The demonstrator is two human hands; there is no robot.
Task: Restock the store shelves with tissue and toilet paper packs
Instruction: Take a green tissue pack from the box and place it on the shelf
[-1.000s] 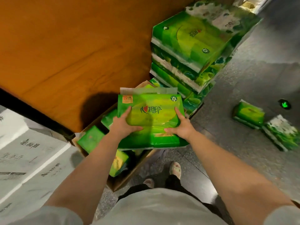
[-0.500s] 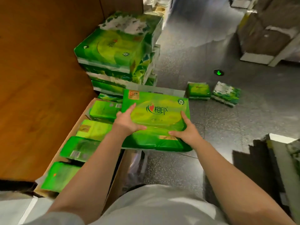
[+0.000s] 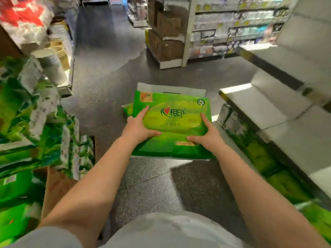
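In the head view, you held one green tissue pack (image 3: pixel 172 120) out in front of you, up in the air above the dark floor (image 3: pixel 111 68). Your left hand (image 3: pixel 137 127) gripped the pack's left side, with the fingers lying on top and the thumb curled along the near edge. Your right hand (image 3: pixel 206 136) gripped the right side the same way. The pack lay nearly flat, with its label facing up at you and a white flap at its far end.

On your left stood a stack of green packs (image 3: pixel 35 126), blurry, next to a brown box (image 3: pixel 53 187). On your right were white shelves (image 3: pixel 279 108), with more green packs (image 3: pixel 259 156) on the low shelf under them. Another green pack (image 3: pixel 127 109) peeked out from behind the one you held. Far off, a shelf unit (image 3: pixel 232 25) was full of pale packs.
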